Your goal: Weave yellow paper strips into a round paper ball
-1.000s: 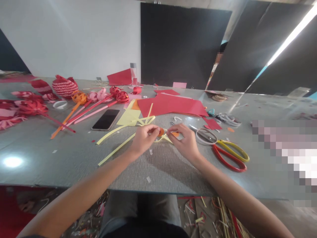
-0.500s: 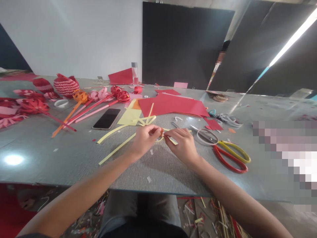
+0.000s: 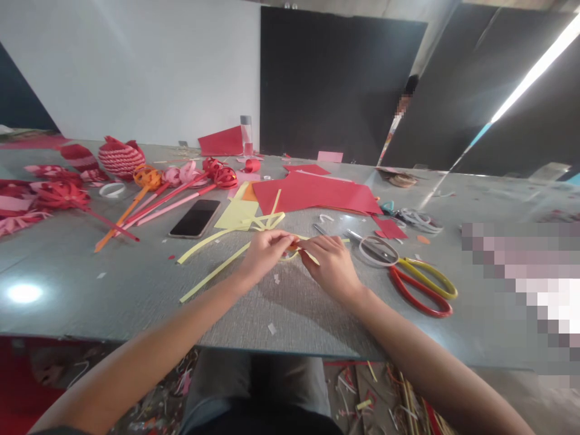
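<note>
Fingers point(image 3: 284, 237) of both hands are pinched together in the head view, the left hand point(image 3: 267, 254) and the right hand point(image 3: 334, 269) meeting nearly tip to tip over the worktop point(image 3: 154, 293). Between them sits a small orange piece point(image 3: 293, 246), mostly covered by the fingertips, so its full shape cannot be made out. Each thumb appears to press against its forefinger, one hand on each side of the piece. It looks like thin paper: probably next to weightless, springy, and quick to crease or tear if pulled hard. Light pressure at opposite edges should suit it best.

Yellow strips point(image 3: 214, 273) lie under and behind the hands, some crossing one another; they too look light and bendable, best taken near a free end. Scissors point(image 3: 402, 261) lie beyond the right wrist, a white ring point(image 3: 378, 264) overlapping their blades. Left of the hands rests a phone point(image 3: 194, 219); red sheets point(image 3: 317, 191) lie farther back.
</note>
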`<state>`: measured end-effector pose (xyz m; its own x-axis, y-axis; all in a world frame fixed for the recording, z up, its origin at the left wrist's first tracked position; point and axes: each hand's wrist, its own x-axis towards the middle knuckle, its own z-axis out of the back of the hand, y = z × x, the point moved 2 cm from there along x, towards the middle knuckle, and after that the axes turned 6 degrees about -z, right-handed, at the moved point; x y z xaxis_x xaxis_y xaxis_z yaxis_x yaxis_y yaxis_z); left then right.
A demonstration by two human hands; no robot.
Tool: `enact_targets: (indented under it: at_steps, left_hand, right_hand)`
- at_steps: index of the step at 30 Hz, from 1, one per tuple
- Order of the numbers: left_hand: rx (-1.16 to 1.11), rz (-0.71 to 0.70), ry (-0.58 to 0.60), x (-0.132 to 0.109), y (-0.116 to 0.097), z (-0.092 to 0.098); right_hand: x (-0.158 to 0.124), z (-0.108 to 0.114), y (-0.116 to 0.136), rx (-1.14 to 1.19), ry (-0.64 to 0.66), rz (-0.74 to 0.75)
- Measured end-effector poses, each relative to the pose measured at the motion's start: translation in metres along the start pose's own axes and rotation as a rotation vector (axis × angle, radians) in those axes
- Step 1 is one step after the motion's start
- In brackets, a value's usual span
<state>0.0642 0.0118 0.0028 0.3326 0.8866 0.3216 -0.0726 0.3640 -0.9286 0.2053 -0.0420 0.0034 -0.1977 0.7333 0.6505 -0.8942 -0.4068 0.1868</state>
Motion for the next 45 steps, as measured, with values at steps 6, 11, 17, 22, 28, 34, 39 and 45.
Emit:
enact_targets:
  at_steps: [6, 11, 17, 22, 28, 34, 39, 45]
  left_hand:
    - [-0.308, 0.300, -0.106, 0.008, 0.002, 0.007]
    - [-0.520, 0.415, -0.150, 0.014, 0.008, 0.012]
    - [-0.641, 0.460, -0.174, 0.014, 0.010, 0.011]
    - [-0.447, 0.310, -0.250, 0.019, 0.007, 0.019]
    - [0.240, -0.337, -0.132, 0.007, -0.015, 0.014]
    - [0.305, -0.465, -0.023, -0.003, -0.018, 0.003]
    - [0.182, -0.343, 0.025, -0.001, -0.012, 0.000]
    - [-0.230, -0.056, 0.132, 0.003, -0.003, -0.004]
  right_hand:
    - [-0.002, -0.007, 0.004, -0.140, 0.060, 0.040]
    - [-0.005, -0.010, 0.007, -0.282, 0.140, 0.046]
    - [-0.007, -0.009, 0.006, -0.313, 0.128, 0.068]
    - [-0.004, -0.007, 0.005, -0.109, 0.130, 0.020]
    - [0.002, 0.011, -0.006, 0.490, -0.204, -0.393]
    - [0.008, 0.010, -0.009, 0.872, -0.138, -0.391]
    - [0.007, -0.003, -0.010, 1.074, -0.038, -0.468]
    - [0.008, -0.003, -0.010, 1.253, 0.043, -0.572]
